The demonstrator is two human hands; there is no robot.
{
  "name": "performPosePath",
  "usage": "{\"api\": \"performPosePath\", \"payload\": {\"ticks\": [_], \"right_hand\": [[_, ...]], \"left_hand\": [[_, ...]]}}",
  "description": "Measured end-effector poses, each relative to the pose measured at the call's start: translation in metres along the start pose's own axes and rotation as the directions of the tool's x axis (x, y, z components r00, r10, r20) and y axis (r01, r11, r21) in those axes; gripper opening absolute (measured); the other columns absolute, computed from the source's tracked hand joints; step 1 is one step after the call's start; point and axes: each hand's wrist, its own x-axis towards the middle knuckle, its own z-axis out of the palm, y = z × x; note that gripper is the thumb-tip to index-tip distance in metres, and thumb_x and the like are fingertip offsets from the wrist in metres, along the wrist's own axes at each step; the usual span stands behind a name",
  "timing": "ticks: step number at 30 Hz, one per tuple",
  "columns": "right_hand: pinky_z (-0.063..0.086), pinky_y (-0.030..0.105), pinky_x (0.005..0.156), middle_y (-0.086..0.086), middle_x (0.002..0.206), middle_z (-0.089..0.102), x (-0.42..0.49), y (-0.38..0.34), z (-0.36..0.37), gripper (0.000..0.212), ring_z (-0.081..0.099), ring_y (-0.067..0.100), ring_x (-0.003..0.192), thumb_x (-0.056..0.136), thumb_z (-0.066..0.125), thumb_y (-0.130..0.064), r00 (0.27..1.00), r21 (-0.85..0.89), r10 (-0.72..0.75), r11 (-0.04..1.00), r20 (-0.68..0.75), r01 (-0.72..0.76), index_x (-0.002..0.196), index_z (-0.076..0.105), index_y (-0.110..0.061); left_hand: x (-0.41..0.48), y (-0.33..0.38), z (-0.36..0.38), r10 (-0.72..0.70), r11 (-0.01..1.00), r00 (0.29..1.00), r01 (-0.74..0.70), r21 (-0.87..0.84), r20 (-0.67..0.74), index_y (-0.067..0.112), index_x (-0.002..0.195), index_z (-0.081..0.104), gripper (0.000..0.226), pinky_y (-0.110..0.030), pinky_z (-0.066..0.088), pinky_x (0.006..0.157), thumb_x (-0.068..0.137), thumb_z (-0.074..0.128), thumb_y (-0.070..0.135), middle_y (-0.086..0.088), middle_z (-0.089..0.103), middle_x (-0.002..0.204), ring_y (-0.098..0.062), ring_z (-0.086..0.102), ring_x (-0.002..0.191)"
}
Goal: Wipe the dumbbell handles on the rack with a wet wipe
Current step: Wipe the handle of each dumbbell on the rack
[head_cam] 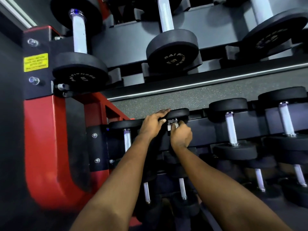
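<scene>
A black dumbbell (179, 113) lies on the middle shelf of the rack (216, 127). My left hand (152, 125) rests on its far head, fingers stretched over the rim. My right hand (180, 135) grips the handle just below that head, with a white wet wipe (170, 126) wrapped round the handle under its fingers. Most of the handle is hidden by my right hand. To the left lies another dumbbell (127, 139) with a pale handle, and to the right a further one (231, 129).
The top shelf holds three larger dumbbells (171, 52) overhead. The red rack upright (45, 147) with a yellow label (35, 62) stands at the left. Lower shelf dumbbells (182, 187) lie beneath my forearms. Speckled floor (200, 99) shows behind the rack.
</scene>
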Motion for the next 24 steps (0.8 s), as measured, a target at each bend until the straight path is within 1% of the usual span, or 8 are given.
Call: {"api": "performPosePath", "payload": {"ticks": [4,6,9,12,16,18,22,24], "right_hand": [[0.051,0.037,0.074,0.016,0.098,0.07,-0.014,0.016,-0.005,0.025,0.067,0.036,0.094,0.095,0.055,-0.033,0.999,-0.169,-0.036,0.985,0.021,0.039,0.099,0.068,-0.013],[0.052,0.036,0.074,0.013,0.1,0.07,-0.029,0.031,-0.005,0.022,0.068,0.032,0.095,0.095,0.054,-0.027,0.999,-0.286,-0.003,0.958,0.053,0.019,0.099,0.068,-0.011],[0.053,0.036,0.075,0.01,0.102,0.069,-0.038,0.039,-0.006,0.016,0.068,0.029,0.096,0.093,0.055,-0.018,0.997,-0.349,0.015,0.937,0.081,0.015,0.1,0.068,-0.01],[0.053,0.037,0.077,0.014,0.103,0.069,-0.021,0.019,-0.009,0.015,0.067,0.032,0.098,0.093,0.059,-0.019,0.997,-0.248,-0.014,0.968,0.074,0.032,0.099,0.067,-0.008],[0.051,0.037,0.079,0.016,0.103,0.069,-0.004,-0.009,-0.009,0.018,0.066,0.034,0.1,0.095,0.052,-0.012,0.998,-0.159,-0.035,0.986,0.055,0.043,0.1,0.068,-0.008],[0.051,0.036,0.078,0.014,0.102,0.07,-0.009,-0.003,-0.008,0.016,0.066,0.033,0.099,0.094,0.053,-0.012,0.997,-0.197,-0.033,0.979,0.073,0.047,0.099,0.067,-0.009],[0.045,0.032,0.086,0.005,0.104,0.07,-0.028,0.033,-0.012,0.016,0.067,0.024,0.099,0.091,0.054,-0.015,0.987,-0.449,-0.031,0.888,0.157,0.099,0.103,0.065,-0.015],[0.043,0.032,0.089,0.004,0.106,0.07,-0.027,0.042,-0.015,0.018,0.066,0.023,0.1,0.09,0.058,-0.021,0.98,-0.474,-0.023,0.873,0.196,0.115,0.106,0.064,-0.016]], "left_hand": [[0.003,-0.004,0.002,-0.013,0.997,1.0,0.014,0.075,-0.013,0.047,0.139,0.05,0.051,-0.03,0.042,0.111,0.095,0.061,0.023,0.008,0.056,0.142,-0.02,0.053,0.131],[0.004,-0.003,0.001,-0.016,0.994,1.0,0.017,0.106,-0.004,0.048,0.139,0.048,0.051,-0.036,0.045,0.108,0.096,0.06,0.025,0.004,0.058,0.14,-0.024,0.055,0.129],[0.007,-0.003,-0.001,-0.005,0.992,1.0,0.003,0.128,0.011,0.049,0.141,0.046,0.052,-0.037,0.043,0.109,0.097,0.059,0.025,0.002,0.056,0.142,-0.026,0.054,0.13],[0.009,-0.004,-0.001,-0.008,0.988,1.0,0.005,0.157,0.024,0.051,0.141,0.045,0.052,-0.037,0.045,0.107,0.097,0.059,0.027,0.0,0.059,0.139,-0.029,0.056,0.126],[0.009,-0.003,0.001,-0.027,0.984,0.999,0.023,0.176,0.018,0.05,0.141,0.046,0.051,-0.039,0.049,0.102,0.097,0.059,0.028,-0.007,0.064,0.133,-0.032,0.059,0.121],[0.01,-0.005,0.001,-0.031,0.984,0.999,0.028,0.175,0.013,0.05,0.141,0.046,0.05,-0.039,0.049,0.102,0.097,0.059,0.029,-0.007,0.064,0.132,-0.032,0.06,0.12],[0.01,-0.004,0.001,-0.031,0.984,0.999,0.029,0.179,0.012,0.05,0.14,0.046,0.049,-0.041,0.049,0.102,0.098,0.06,0.029,-0.007,0.064,0.132,-0.032,0.06,0.12],[0.009,-0.002,0.001,-0.031,0.984,0.999,0.029,0.174,0.009,0.05,0.141,0.046,0.05,-0.04,0.048,0.103,0.098,0.06,0.028,-0.006,0.064,0.133,-0.033,0.059,0.121]]}}
